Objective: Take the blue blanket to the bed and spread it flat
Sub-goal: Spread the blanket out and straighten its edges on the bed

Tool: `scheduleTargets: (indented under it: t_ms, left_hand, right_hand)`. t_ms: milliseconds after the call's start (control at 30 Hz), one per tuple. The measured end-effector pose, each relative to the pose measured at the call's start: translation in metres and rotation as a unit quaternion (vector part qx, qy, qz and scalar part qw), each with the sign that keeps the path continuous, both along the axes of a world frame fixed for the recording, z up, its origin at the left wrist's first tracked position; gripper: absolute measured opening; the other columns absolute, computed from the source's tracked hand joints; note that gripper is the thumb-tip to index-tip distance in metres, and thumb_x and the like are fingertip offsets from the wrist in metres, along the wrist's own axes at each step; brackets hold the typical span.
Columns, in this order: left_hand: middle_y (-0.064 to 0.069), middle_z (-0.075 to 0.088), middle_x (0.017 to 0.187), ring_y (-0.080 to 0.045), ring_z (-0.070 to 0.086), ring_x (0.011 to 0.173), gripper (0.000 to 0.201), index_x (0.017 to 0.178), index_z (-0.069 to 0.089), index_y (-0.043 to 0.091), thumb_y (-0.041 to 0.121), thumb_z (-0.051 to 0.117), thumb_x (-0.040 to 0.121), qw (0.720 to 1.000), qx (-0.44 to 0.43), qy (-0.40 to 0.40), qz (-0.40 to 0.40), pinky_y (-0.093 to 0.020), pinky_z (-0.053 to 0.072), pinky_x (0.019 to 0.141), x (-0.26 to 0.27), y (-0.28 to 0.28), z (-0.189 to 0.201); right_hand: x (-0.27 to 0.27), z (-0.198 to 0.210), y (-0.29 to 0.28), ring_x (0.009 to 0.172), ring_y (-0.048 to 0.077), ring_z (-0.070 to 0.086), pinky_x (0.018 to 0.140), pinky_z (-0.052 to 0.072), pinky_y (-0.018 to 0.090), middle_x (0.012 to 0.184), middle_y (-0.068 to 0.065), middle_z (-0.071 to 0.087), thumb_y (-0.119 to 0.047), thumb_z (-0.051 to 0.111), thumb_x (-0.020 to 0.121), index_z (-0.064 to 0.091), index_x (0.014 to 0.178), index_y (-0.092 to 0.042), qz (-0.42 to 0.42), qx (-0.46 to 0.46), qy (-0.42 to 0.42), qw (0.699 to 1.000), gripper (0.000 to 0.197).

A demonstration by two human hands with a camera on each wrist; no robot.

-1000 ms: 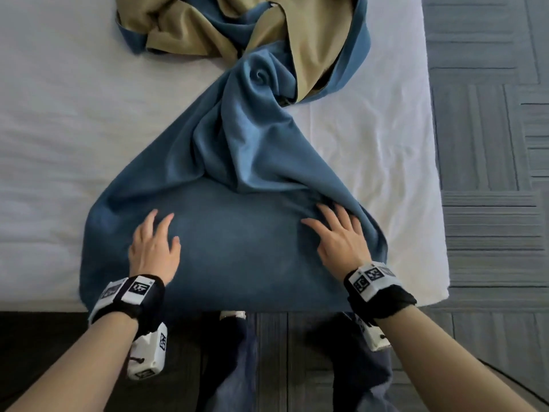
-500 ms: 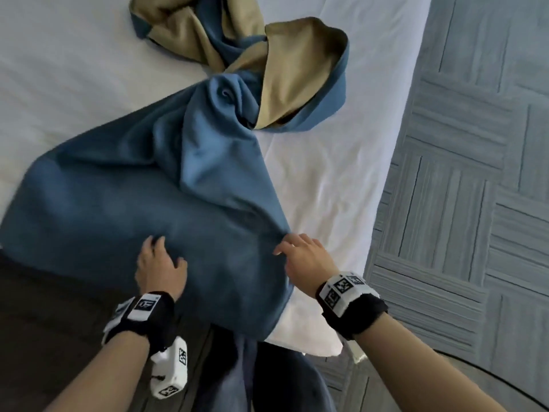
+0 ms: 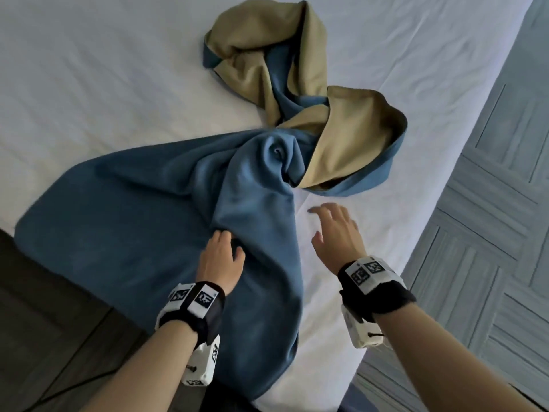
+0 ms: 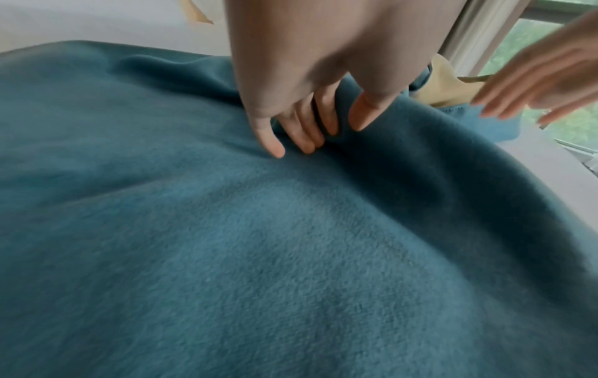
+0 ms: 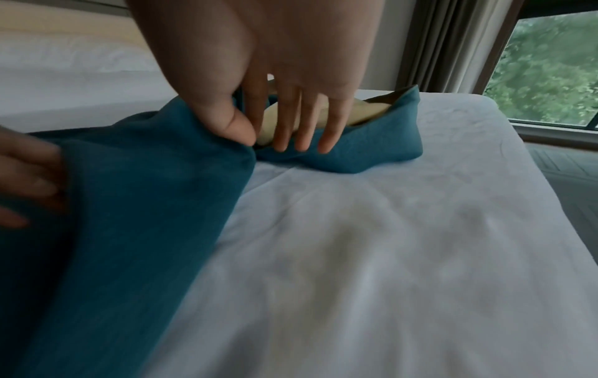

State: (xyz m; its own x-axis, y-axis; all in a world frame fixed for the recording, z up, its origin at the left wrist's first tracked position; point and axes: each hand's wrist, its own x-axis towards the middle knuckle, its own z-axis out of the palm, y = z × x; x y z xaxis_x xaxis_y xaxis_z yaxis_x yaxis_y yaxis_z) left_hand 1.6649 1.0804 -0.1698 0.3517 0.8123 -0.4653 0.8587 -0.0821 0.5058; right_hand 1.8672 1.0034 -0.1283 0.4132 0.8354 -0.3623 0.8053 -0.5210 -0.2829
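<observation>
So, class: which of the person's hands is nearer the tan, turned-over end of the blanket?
Right. The right hand hovers just short of the tan fold; the left hand rests farther back on the blue part.

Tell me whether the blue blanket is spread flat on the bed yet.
Not yet. The blue blanket is flat only at the near end; its far part is twisted and bunched, tan side showing.

The bed (image 3: pixel 118 84) in front of me has a white sheet, lightly creased. My blue blanket (image 3: pixel 133 218) lies directly on it, flat near the edge, twisted farther in with its tan underside showing.
</observation>
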Motion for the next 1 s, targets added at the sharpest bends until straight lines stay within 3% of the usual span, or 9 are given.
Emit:
scheduleTargets:
  t_ms: [233,300,367,433,567,733,833,900,1000]
  left_hand:
    - [0.012,0.056,0.068,-0.010,0.054,0.063,0.012,0.081,0.050,0.023,0.014,0.057,0.080,0.988,0.033,-0.111,0.104,-0.028,0.043,0.066,0.032,-0.005,0.011]
    - [0.015,0.056,0.069,-0.010,0.055,0.066,0.012,0.086,0.053,0.022,0.011,0.056,0.082,0.986,0.039,-0.115,0.116,-0.029,0.046,0.067,0.047,-0.006,0.015]
    - [0.013,0.058,0.075,-0.016,0.057,0.070,0.013,0.090,0.054,0.021,0.009,0.055,0.083,0.982,0.049,-0.113,0.140,-0.031,0.048,0.070,0.066,-0.010,0.017]
    - [0.007,0.061,0.080,-0.019,0.057,0.070,0.015,0.093,0.056,0.019,0.008,0.054,0.083,0.977,0.074,-0.109,0.169,-0.033,0.048,0.071,0.088,-0.016,0.020]
    - [-0.003,0.066,0.085,-0.024,0.060,0.077,0.016,0.099,0.059,0.012,0.007,0.054,0.085,0.962,0.087,-0.098,0.238,-0.028,0.042,0.070,0.144,-0.037,0.019]
    - [-0.005,0.068,0.092,-0.024,0.063,0.089,0.021,0.105,0.058,0.012,0.009,0.054,0.085,0.966,0.044,-0.096,0.236,-0.033,0.046,0.080,0.197,-0.062,0.029]
    - [-0.006,0.065,0.098,-0.024,0.062,0.094,0.025,0.106,0.058,0.008,0.005,0.058,0.081,0.965,0.082,-0.115,0.222,-0.033,0.045,0.083,0.205,-0.052,0.041]
    - [-0.009,0.062,0.109,-0.027,0.059,0.102,0.033,0.109,0.058,0.006,0.004,0.062,0.076,0.962,0.135,-0.120,0.203,-0.041,0.047,0.087,0.208,-0.036,0.047]
    - [-0.011,0.052,0.132,-0.029,0.051,0.120,0.056,0.122,0.054,0.011,0.010,0.068,0.068,0.965,0.208,-0.064,0.143,-0.044,0.044,0.094,0.213,-0.007,0.049]
  right_hand:
    - [0.077,-0.019,0.046,0.144,0.038,0.007,0.111,0.016,0.061,0.156,0.012,0.014,-0.034,0.077,0.069,0.009,0.147,-0.024,0.025,0.052,-0.119,0.991,0.104]
    - [0.103,-0.029,0.061,0.143,0.040,0.007,0.110,0.014,0.064,0.156,0.012,0.013,-0.044,0.080,0.062,0.005,0.147,-0.028,0.050,0.038,-0.118,0.991,0.115]
    - [0.126,-0.037,0.072,0.138,0.039,0.024,0.107,0.021,0.063,0.151,0.012,0.023,-0.043,0.082,0.060,0.003,0.147,-0.028,0.097,0.007,-0.124,0.988,0.119]
    - [0.145,-0.044,0.079,0.119,0.036,0.046,0.097,0.037,0.055,0.138,0.011,0.040,-0.036,0.079,0.066,0.006,0.147,-0.028,0.151,-0.018,-0.122,0.981,0.110]
    - [0.173,-0.045,0.086,0.102,0.037,0.057,0.080,0.048,0.046,0.118,0.013,0.052,-0.022,0.065,0.078,0.027,0.141,-0.027,0.221,-0.004,-0.059,0.973,0.074]
    - [0.190,-0.029,0.087,0.091,0.035,0.062,0.060,0.045,0.038,0.113,0.009,0.056,-0.019,0.068,0.075,0.043,0.128,-0.027,0.257,0.043,-0.016,0.965,0.059]
    - [0.188,-0.024,0.083,0.086,0.033,0.064,0.054,0.038,0.033,0.116,0.006,0.057,-0.019,0.061,0.082,0.040,0.128,-0.022,0.316,0.046,-0.050,0.946,0.050]
    - [0.184,-0.025,0.074,0.102,0.030,0.061,0.060,0.044,0.036,0.128,0.006,0.050,-0.020,0.056,0.088,0.026,0.140,-0.018,0.376,-0.015,-0.062,0.924,0.060]
    - [0.185,-0.022,0.062,0.127,0.027,0.042,0.092,0.047,0.042,0.142,0.006,0.034,-0.031,0.065,0.082,0.000,0.148,-0.014,0.426,-0.143,-0.019,0.893,0.094]
